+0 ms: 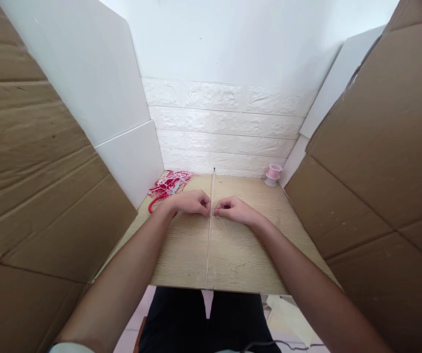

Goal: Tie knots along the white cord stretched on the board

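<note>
A pale cord [208, 255] runs taut down the middle of the wooden board, from a small dark pin [214, 169] at the back to the front edge. Its upper part looks thicker and knotted or braided. My left hand [194, 202] is closed at the cord's left side, fingertips pinched against it. From the right, my right hand [235, 210] pinches a thin white thread [222, 223] whose loose end hangs below the fingertips. Whether my left fingers also hold thread is hidden.
Red-handled scissors [155, 202] lie beside my left wrist, against a heap of red and white cords [174, 181]. A pink spool [273, 174] stands at the back right corner. Cardboard walls [41, 171] rise on both sides, with a white brick-patterned wall [229, 125] behind.
</note>
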Demonstrator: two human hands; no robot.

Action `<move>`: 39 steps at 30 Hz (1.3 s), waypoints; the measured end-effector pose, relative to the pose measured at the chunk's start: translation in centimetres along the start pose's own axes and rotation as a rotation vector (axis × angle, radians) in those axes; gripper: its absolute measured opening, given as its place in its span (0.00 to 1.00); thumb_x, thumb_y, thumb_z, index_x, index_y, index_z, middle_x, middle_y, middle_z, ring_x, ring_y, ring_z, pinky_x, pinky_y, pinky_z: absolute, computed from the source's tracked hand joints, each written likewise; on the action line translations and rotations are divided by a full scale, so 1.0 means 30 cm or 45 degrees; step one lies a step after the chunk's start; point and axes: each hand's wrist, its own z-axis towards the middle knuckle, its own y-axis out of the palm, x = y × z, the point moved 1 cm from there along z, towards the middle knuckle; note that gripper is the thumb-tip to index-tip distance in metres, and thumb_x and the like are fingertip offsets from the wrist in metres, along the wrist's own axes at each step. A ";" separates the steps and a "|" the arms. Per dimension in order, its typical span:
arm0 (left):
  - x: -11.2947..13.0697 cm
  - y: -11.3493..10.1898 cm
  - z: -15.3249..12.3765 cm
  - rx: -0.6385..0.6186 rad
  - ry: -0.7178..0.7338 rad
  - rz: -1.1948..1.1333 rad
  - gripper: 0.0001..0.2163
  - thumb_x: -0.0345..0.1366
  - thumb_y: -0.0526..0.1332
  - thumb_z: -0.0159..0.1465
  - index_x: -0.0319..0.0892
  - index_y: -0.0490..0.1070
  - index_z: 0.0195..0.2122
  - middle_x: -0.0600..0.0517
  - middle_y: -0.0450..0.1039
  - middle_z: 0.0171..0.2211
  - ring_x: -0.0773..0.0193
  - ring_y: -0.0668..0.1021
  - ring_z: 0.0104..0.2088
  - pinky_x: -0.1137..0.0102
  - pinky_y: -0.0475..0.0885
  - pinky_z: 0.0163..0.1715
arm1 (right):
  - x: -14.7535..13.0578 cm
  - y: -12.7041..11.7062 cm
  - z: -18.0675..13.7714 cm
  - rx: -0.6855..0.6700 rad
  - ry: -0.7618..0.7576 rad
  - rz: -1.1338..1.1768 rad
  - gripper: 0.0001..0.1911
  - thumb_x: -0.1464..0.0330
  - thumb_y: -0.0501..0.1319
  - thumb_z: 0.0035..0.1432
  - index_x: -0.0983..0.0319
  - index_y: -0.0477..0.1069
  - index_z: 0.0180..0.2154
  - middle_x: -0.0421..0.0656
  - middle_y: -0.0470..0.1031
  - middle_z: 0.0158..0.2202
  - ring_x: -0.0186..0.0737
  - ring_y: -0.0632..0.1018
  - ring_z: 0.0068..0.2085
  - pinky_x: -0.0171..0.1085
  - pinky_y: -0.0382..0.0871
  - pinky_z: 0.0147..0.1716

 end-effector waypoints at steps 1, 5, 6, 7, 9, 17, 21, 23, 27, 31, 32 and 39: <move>-0.001 0.000 0.001 -0.001 0.006 -0.004 0.11 0.41 0.64 0.51 0.38 0.74 0.29 0.56 0.69 0.25 0.72 0.68 0.26 0.76 0.59 0.26 | 0.000 -0.001 -0.001 -0.009 -0.014 0.009 0.13 0.61 0.63 0.53 0.67 0.75 0.31 0.42 0.73 0.30 0.33 0.69 0.31 0.32 0.61 0.31; -0.006 -0.003 0.004 -0.013 0.043 -0.031 0.11 0.41 0.65 0.52 0.38 0.75 0.30 0.56 0.70 0.25 0.73 0.69 0.27 0.77 0.61 0.26 | 0.002 -0.009 -0.005 -0.009 -0.039 0.010 0.12 0.64 0.64 0.51 0.66 0.79 0.34 0.44 0.77 0.33 0.36 0.74 0.33 0.32 0.64 0.34; -0.008 -0.004 0.005 -0.014 0.047 -0.035 0.11 0.41 0.65 0.52 0.38 0.75 0.30 0.56 0.70 0.25 0.73 0.69 0.27 0.77 0.61 0.26 | 0.002 -0.011 -0.007 -0.001 -0.038 -0.002 0.11 0.65 0.64 0.51 0.66 0.79 0.34 0.44 0.77 0.33 0.36 0.74 0.33 0.32 0.65 0.34; -0.010 -0.005 0.006 -0.013 0.049 -0.037 0.11 0.41 0.65 0.52 0.38 0.75 0.30 0.55 0.70 0.25 0.72 0.69 0.27 0.77 0.61 0.26 | 0.001 -0.013 -0.008 0.005 -0.030 -0.015 0.11 0.65 0.65 0.50 0.66 0.79 0.34 0.44 0.77 0.33 0.36 0.74 0.33 0.32 0.65 0.33; -0.013 -0.006 0.006 -0.007 0.049 -0.037 0.12 0.42 0.65 0.52 0.37 0.75 0.30 0.55 0.70 0.25 0.72 0.69 0.27 0.77 0.61 0.26 | -0.004 -0.016 -0.011 0.011 -0.009 -0.037 0.11 0.66 0.65 0.49 0.67 0.79 0.33 0.45 0.77 0.33 0.37 0.75 0.33 0.32 0.65 0.33; -0.005 -0.006 -0.001 0.015 0.051 -0.069 0.12 0.42 0.66 0.51 0.37 0.75 0.29 0.55 0.69 0.24 0.73 0.68 0.26 0.77 0.59 0.25 | -0.023 -0.020 -0.020 -0.041 0.031 -0.086 0.14 0.62 0.66 0.51 0.67 0.79 0.34 0.45 0.77 0.35 0.37 0.74 0.34 0.33 0.66 0.34; 0.003 -0.006 -0.002 0.006 0.047 -0.060 0.12 0.42 0.66 0.51 0.37 0.75 0.29 0.55 0.69 0.24 0.73 0.68 0.26 0.77 0.59 0.25 | -0.024 -0.016 -0.020 -0.036 0.029 -0.067 0.13 0.62 0.66 0.51 0.67 0.79 0.33 0.44 0.77 0.32 0.36 0.74 0.33 0.32 0.65 0.32; 0.006 -0.006 -0.002 0.003 0.045 -0.056 0.12 0.41 0.65 0.51 0.37 0.75 0.30 0.55 0.69 0.24 0.73 0.68 0.26 0.77 0.59 0.25 | -0.022 -0.014 -0.018 -0.033 0.017 -0.055 0.12 0.63 0.66 0.51 0.67 0.78 0.33 0.43 0.77 0.32 0.35 0.74 0.32 0.32 0.65 0.32; 0.009 -0.006 -0.002 0.001 0.041 -0.055 0.11 0.40 0.65 0.52 0.36 0.75 0.30 0.55 0.69 0.24 0.73 0.68 0.26 0.78 0.60 0.25 | -0.012 -0.007 -0.014 -0.043 -0.003 -0.056 0.12 0.64 0.65 0.52 0.67 0.78 0.33 0.43 0.77 0.32 0.35 0.73 0.32 0.31 0.65 0.32; 0.009 -0.007 -0.003 0.007 0.031 -0.058 0.11 0.40 0.65 0.52 0.37 0.75 0.30 0.55 0.70 0.25 0.73 0.68 0.26 0.78 0.60 0.25 | -0.003 -0.005 -0.012 -0.033 0.000 -0.070 0.11 0.65 0.63 0.52 0.67 0.77 0.32 0.42 0.76 0.31 0.34 0.72 0.31 0.31 0.64 0.31; 0.009 -0.007 -0.004 0.010 0.025 -0.055 0.11 0.40 0.65 0.52 0.37 0.75 0.30 0.55 0.70 0.24 0.73 0.68 0.26 0.78 0.60 0.25 | -0.003 -0.005 -0.012 -0.030 0.002 -0.068 0.10 0.66 0.62 0.52 0.67 0.76 0.32 0.42 0.76 0.31 0.34 0.72 0.31 0.31 0.64 0.31; 0.001 -0.007 0.001 0.014 0.000 -0.015 0.10 0.39 0.65 0.52 0.37 0.74 0.30 0.56 0.70 0.25 0.74 0.68 0.26 0.78 0.60 0.25 | -0.014 -0.016 -0.019 -0.100 0.018 -0.053 0.11 0.71 0.61 0.49 0.67 0.76 0.36 0.41 0.75 0.31 0.32 0.71 0.31 0.30 0.63 0.31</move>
